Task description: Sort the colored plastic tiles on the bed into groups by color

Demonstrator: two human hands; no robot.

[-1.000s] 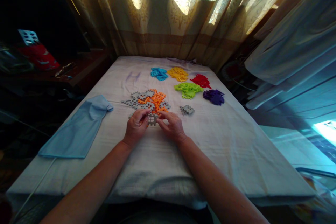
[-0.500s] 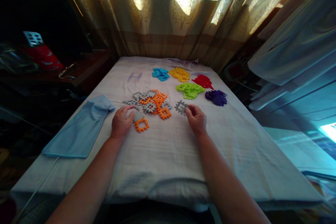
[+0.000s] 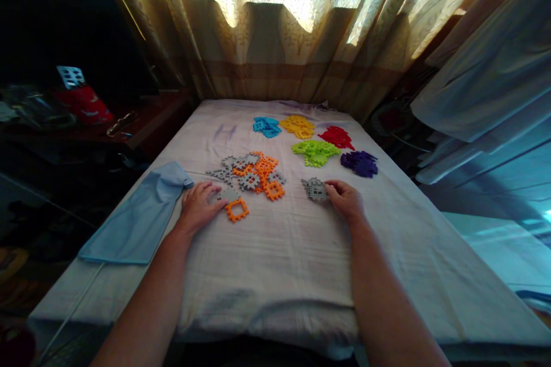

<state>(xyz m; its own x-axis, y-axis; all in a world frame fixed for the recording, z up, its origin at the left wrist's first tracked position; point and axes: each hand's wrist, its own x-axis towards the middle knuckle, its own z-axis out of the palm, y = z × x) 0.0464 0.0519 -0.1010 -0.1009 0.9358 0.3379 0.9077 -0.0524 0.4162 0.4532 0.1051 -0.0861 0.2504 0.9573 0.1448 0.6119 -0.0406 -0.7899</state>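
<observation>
My right hand (image 3: pixel 346 202) pinches the edge of a grey notched building tile (image 3: pixel 317 189) low over the cloth, right of the mixed pile. Another grey piece may lie under that tile; I cannot tell. My left hand (image 3: pixel 198 206) rests on the cloth, thumb and fingers apart, beside a plain grey tile (image 3: pixel 228 194). An orange square frame tile (image 3: pixel 237 210) lies just right of its thumb. Beyond is a mixed pile of grey tiles (image 3: pixel 248 182) and orange tiles (image 3: pixel 266 165).
Sorted piles lie farther back: blue (image 3: pixel 266 126), yellow (image 3: pixel 298 126), red (image 3: pixel 336 137), lime green (image 3: pixel 315 152) and dark purple (image 3: pixel 359 163). A light blue cloth bag (image 3: pixel 135 215) lies at the left edge of the covered table (image 3: pixel 275 275). Curtains (image 3: pixel 267 40) hang behind.
My right hand has moved right with the grey tile, away from the mixed pile, and lower toward the cloth. My left hand stays beside the plain grey tile. The view has shifted slightly.
</observation>
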